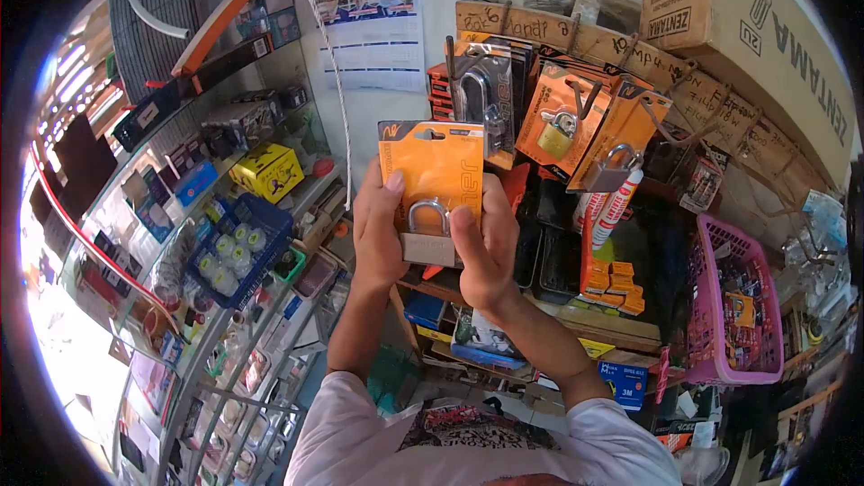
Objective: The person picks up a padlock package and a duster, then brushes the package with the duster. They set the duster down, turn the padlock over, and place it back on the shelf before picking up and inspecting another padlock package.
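I hold an orange carded padlock pack (434,166) up in front of me with both hands. My left hand (378,229) grips its left edge, thumb on the card's front. My right hand (486,252) holds the lower right corner, thumb pressed beside the silver padlock (428,232) in the blister. Just behind and to the right hang more padlock packs (560,121) on hooks, orange cards with brass and silver locks.
A glass display counter (180,306) with small boxed goods runs along the left. A blue basket (236,252) holds bulbs. A pink basket (729,306) hangs at right. Cardboard boxes (747,27) sit on top. Shelves of stock stand behind the pack.
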Motion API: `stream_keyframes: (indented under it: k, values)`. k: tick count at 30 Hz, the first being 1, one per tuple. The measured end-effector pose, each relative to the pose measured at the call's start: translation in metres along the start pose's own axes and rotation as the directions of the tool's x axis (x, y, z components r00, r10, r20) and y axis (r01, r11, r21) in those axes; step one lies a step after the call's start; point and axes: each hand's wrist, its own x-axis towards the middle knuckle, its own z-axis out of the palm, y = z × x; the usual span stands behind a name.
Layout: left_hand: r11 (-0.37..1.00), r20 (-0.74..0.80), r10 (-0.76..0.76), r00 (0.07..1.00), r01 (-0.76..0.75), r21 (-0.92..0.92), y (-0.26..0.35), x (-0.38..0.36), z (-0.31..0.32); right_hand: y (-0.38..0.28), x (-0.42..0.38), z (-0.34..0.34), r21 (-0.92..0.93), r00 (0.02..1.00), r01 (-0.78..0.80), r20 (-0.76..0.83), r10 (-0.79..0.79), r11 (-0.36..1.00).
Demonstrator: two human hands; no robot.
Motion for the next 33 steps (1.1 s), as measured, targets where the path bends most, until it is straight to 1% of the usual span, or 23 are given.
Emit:
stream_keyframes:
  k: [1,4,7,10,12,13,14,17,20,24,27,28,30,33]
  values:
    - [1.000,0.006,0.000,1.000,0.000,0.005,0.002,0.002,-0.001,-0.001,0.001,-0.002,-0.045,0.999,-0.006,0.031,0.008,0.999]
    - [1.000,0.038,0.016,0.999,-0.015,-0.015,0.005,0.008,-0.002,0.004,0.003,0.002,-0.006,0.997,0.080,-0.004,-0.080,0.997]
    - [0.999,0.066,0.017,0.998,-0.016,-0.029,0.012,0.012,0.004,0.002,0.008,0.002,-0.014,0.984,0.176,0.005,-0.176,0.984]
    - [0.999,0.094,0.032,0.995,-0.030,-0.020,0.012,0.018,0.003,-0.003,0.009,0.006,-0.014,0.988,0.153,-0.032,-0.153,0.988]
    - [0.999,0.105,0.025,0.994,-0.021,-0.038,0.016,0.021,0.005,-0.009,0.013,0.007,-0.023,0.986,0.160,-0.030,-0.161,0.987]
    - [0.999,0.110,0.025,0.994,-0.020,-0.043,0.019,0.023,0.006,-0.013,0.017,0.008,-0.024,0.985,0.167,-0.028,-0.168,0.986]
    - [0.998,0.100,0.029,0.995,-0.024,-0.050,0.022,0.024,0.008,-0.017,0.020,0.009,-0.052,0.976,0.216,-0.010,-0.217,0.975]
    - [0.998,0.108,0.022,0.994,-0.016,-0.059,0.033,0.032,0.014,-0.020,0.026,0.010,-0.067,0.973,0.232,0.000,-0.232,0.970]
    - [0.998,0.097,0.059,0.993,-0.056,-0.037,0.046,0.036,0.019,-0.026,0.035,0.019,-0.043,0.974,0.218,-0.052,-0.221,0.975]
    - [0.991,0.078,0.008,0.997,0.002,-0.131,0.053,0.047,0.023,-0.037,0.043,0.026,0.015,0.980,0.191,-0.068,-0.189,0.982]
    - [0.994,0.101,0.000,0.995,0.012,-0.109,0.052,0.054,0.024,-0.036,0.043,0.030,0.033,0.981,0.078,-0.178,-0.071,0.996]
    - [0.997,0.069,-0.021,0.997,0.026,-0.070,0.053,0.053,0.026,-0.036,0.043,0.030,0.037,0.980,0.085,-0.185,-0.077,0.996]
    - [0.997,0.059,-0.027,0.998,0.032,-0.072,0.051,0.052,0.026,-0.038,0.043,0.031,0.042,0.977,0.101,-0.194,-0.091,0.994]
    - [0.996,0.090,-0.030,0.996,0.038,-0.085,0.055,0.053,0.026,-0.041,0.043,0.029,0.056,0.981,0.099,-0.172,-0.088,0.993]
